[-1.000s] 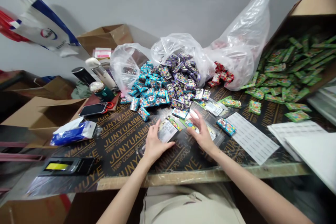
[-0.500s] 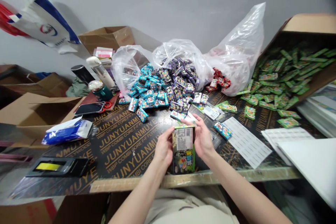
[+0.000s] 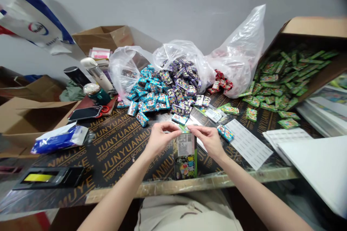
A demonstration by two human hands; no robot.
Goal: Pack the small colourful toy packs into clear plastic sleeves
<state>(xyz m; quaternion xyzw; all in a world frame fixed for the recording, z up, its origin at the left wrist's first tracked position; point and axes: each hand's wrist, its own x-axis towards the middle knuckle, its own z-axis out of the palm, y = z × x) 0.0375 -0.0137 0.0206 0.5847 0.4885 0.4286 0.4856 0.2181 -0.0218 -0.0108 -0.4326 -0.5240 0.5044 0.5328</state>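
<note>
A clear packet [image 3: 185, 155] holding small printed packs stands upright near the table's front edge. My left hand [image 3: 159, 139] pinches its top left corner. My right hand [image 3: 208, 139] pinches its top right corner. Both hands have their fingers closed on the packet's upper edge. Just behind them lie several loose small packs [image 3: 179, 119] on the dark board table [image 3: 121, 148]. A heap of blue and purple packs [image 3: 165, 88] spills from a clear plastic bag [image 3: 173, 52] further back.
A tipped cardboard box [image 3: 306, 57] of green packs [image 3: 282, 83] lies at the right, red packs [image 3: 221, 81] beside a second clear bag. White label sheets [image 3: 248, 143] lie right of my hands. At the left are a phone [image 3: 84, 113], flasks [image 3: 96, 72], a tissue pack [image 3: 58, 139], open cartons [image 3: 32, 117] and a tape dispenser [image 3: 46, 177].
My hands lifted the packet from flat on the table, stood it upright, then moved from its sides to pinch its top edge.
</note>
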